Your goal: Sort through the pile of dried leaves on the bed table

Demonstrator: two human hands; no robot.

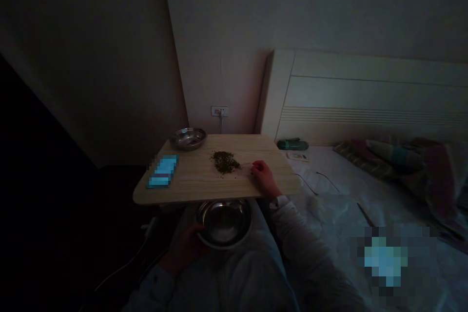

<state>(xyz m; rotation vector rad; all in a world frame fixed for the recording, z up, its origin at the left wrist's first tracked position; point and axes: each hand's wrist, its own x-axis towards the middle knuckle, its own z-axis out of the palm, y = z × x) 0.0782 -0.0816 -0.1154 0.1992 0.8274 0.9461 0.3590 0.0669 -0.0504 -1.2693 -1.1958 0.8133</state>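
Note:
A steel bowl (224, 222) rests at my lap, just below the front edge of the small wooden table (197, 187). My left hand (188, 248) grips its left rim. On the tabletop lies a loose pile of small dark green grains (224, 162), with some scattered around it. Right of the pile is my right hand (263, 176), its fingers pinched together. From them a faint, clear spoon-like thing (245, 166) reaches toward the pile's edge; dim light blurs its exact shape.
A second steel bowl (188, 139) stands at the table's back left corner, with a lit phone (163, 171) nearer me. To the right, a bed (329, 204) holds a green bottle (293, 145), a bundled blanket (398, 165) and a blurred-out bright patch. A socket (219, 111) is on the wall.

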